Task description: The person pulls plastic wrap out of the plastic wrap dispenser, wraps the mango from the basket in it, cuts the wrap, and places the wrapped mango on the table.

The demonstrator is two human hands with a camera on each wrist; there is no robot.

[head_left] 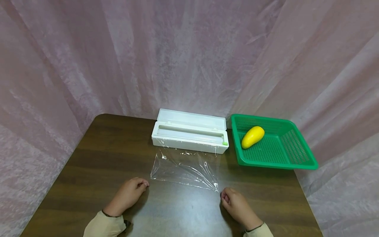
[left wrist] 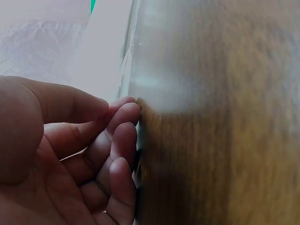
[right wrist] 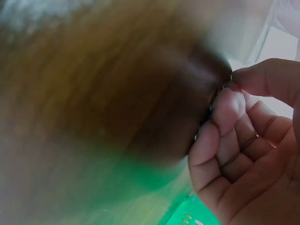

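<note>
Clear plastic wrap (head_left: 183,171) stretches over the table from the front of a white wrap dispenser (head_left: 189,146), its creases gathering at the near right corner. The dispenser's long lid (head_left: 190,118) is tilted back, and a small green slider (head_left: 225,143) sits at its right end. At the wrap's near left corner, my left hand (head_left: 128,196) pinches with thumb and forefinger; its other fingers (left wrist: 123,183) are curled against the tabletop. My right hand (head_left: 238,207) pinches the near right corner, thumb (right wrist: 262,79) against forefinger. The film between the fingertips is barely visible.
A green plastic basket (head_left: 296,131) stands right of the dispenser, with a smooth, elongated yellow fruit (head_left: 252,137) inside. Below is a dark wooden table (head_left: 97,158). Pink velvety curtain (head_left: 189,59) hangs close behind its back edge and along both sides.
</note>
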